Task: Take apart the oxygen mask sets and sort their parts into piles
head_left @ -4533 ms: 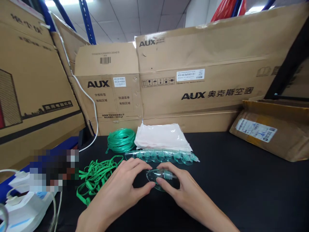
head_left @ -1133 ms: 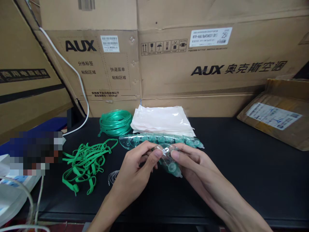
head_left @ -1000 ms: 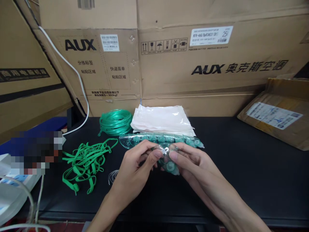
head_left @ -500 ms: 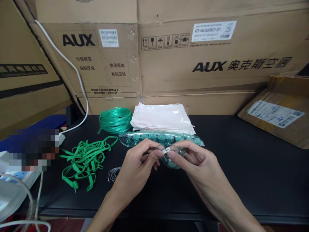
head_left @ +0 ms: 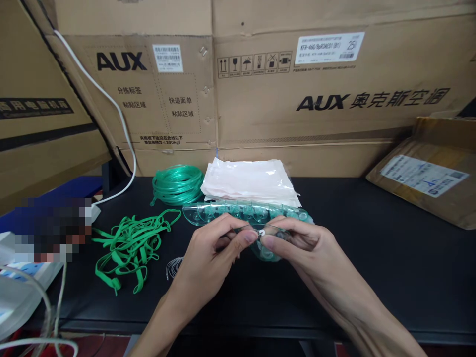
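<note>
My left hand [head_left: 219,248] pinches a small white strip [head_left: 262,232] between thumb and fingers, so only its rounded end shows. My right hand [head_left: 303,245] is closed too, its thumb tip close beside that end. Both hands grip the rim of a clear green plastic mask [head_left: 268,254], which hangs below the fingertips. Behind the hands lies a row of nested clear green masks [head_left: 197,214]. A bundle of thin silvery strips [head_left: 173,267] is partly hidden by my left wrist.
Tangled green elastic straps [head_left: 128,243] lie at left, near coiled green tubing [head_left: 178,184]. White plastic bags [head_left: 247,181] are stacked behind the masks. Large cardboard boxes [head_left: 260,129] wall off the back; a smaller carton [head_left: 427,168] stands right. A power strip [head_left: 22,292] with cables is at left.
The white strip lay more exposed between the thumbs; now my left thumb has slid right over most of it. The hands have come slightly closer together.
</note>
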`<state>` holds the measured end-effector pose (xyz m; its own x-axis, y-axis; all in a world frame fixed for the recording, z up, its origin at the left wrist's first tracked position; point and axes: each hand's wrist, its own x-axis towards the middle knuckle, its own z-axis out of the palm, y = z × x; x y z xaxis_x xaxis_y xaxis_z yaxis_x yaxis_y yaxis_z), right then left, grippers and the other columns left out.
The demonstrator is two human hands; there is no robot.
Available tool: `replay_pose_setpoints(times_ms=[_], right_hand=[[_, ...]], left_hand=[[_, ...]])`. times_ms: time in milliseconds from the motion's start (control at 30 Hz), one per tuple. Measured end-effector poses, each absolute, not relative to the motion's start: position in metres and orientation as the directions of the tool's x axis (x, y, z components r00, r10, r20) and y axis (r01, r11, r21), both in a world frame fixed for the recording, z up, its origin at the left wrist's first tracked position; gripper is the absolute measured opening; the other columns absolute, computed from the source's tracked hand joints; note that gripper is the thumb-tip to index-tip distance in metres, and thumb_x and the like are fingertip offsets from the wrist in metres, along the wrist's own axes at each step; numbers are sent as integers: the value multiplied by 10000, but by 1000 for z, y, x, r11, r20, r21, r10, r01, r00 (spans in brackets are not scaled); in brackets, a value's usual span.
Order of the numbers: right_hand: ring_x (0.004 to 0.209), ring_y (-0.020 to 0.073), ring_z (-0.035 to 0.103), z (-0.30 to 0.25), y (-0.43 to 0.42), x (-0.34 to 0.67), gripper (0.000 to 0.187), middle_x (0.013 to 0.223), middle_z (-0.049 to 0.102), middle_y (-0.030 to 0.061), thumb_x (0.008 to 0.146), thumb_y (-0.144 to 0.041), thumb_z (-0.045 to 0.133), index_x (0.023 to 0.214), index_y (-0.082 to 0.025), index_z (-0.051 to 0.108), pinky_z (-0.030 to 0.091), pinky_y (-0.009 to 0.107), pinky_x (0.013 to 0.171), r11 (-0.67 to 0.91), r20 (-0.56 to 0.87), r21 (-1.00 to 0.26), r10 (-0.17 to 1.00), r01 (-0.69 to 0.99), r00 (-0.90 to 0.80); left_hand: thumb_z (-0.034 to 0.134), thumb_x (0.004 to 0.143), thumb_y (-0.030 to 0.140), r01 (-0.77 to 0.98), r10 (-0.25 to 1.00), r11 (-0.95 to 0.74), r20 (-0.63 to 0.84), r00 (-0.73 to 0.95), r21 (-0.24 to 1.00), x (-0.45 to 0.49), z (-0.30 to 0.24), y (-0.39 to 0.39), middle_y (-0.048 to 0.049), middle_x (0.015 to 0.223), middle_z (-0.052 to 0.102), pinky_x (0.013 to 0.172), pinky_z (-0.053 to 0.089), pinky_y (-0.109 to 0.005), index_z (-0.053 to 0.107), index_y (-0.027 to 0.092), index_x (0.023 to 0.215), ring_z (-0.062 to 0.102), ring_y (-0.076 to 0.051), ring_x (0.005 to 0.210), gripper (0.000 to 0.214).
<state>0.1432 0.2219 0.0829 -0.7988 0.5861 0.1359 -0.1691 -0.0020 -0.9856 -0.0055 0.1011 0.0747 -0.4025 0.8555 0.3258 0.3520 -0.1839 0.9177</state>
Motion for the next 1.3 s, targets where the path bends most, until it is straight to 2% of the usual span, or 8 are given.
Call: replay_pose_setpoints(times_ms=[167, 300, 500, 600, 900, 1033, 1200, 1300], right_hand=[[885, 159, 581, 85, 224, 145, 62, 897, 676, 2, 818, -247, 831, 857, -224, 788, 451, 263, 799, -50, 95, -989, 528, -142, -844], [879, 170, 588, 87, 226, 146, 86, 889, 664, 10, 811, -267, 839, 857, -219, 786, 462, 279, 787, -52, 77, -991, 528, -123, -846], [817, 172, 593, 91, 222, 147, 100, 858, 670, 16, 766, -276, 875, 792, -217, 799, 468, 282, 717, 45, 150, -987, 578, -152, -802], [814, 170, 590, 92, 222, 148, 73, 855, 672, 14, 782, -256, 863, 797, -221, 801, 459, 282, 713, 74, 166, -986, 560, -150, -812], [758, 121, 544, 94, 225, 153, 40, 838, 624, -11, 846, -213, 811, 812, -220, 792, 450, 245, 676, -56, 111, -987, 433, -149, -894], [790, 127, 594, 96, 220, 151, 56, 836, 662, -8, 825, -186, 825, 811, -234, 801, 480, 238, 719, 25, 157, -986, 499, -167, -852], [742, 124, 631, 94, 213, 146, 170, 802, 693, -19, 751, -119, 859, 774, -280, 810, 498, 212, 623, 167, 317, -948, 590, -272, -743], [757, 126, 638, 92, 212, 145, 187, 811, 694, -16, 735, -107, 867, 779, -280, 811, 502, 205, 624, 213, 344, -939, 611, -270, -713]], left_hand=[[617, 997, 351, 406, 850, -185, 353, -391, 895, -6, 76, 100, 33, 780, 564, 597, 403, -212, 679, 202, 860, 489, -97, 645, 212], [629, 992, 344, 421, 849, -197, 368, -378, 886, -5, 78, 101, 30, 778, 572, 608, 398, -218, 683, 202, 846, 490, -104, 656, 211], [655, 976, 341, 434, 835, -204, 387, -391, 877, -4, 78, 97, 32, 753, 580, 580, 373, -219, 700, 207, 830, 477, -103, 634, 203], [664, 971, 338, 429, 830, -218, 398, -391, 877, -3, 79, 95, 37, 733, 572, 571, 362, -220, 703, 212, 817, 468, -101, 625, 203], [685, 961, 324, 421, 839, -270, 426, -338, 866, -2, 84, 93, 38, 726, 570, 592, 364, -230, 701, 214, 813, 472, -107, 643, 185], [689, 958, 303, 422, 838, -258, 418, -351, 869, -4, 84, 93, 44, 717, 552, 579, 356, -220, 699, 211, 797, 464, -99, 639, 186], [698, 949, 289, 393, 842, -276, 418, -341, 877, -6, 85, 95, 49, 696, 524, 536, 331, -214, 696, 202, 774, 431, -94, 607, 196], [680, 962, 294, 389, 850, -270, 408, -333, 881, -6, 83, 95, 47, 717, 522, 538, 332, -213, 699, 201, 799, 430, -94, 617, 190]])
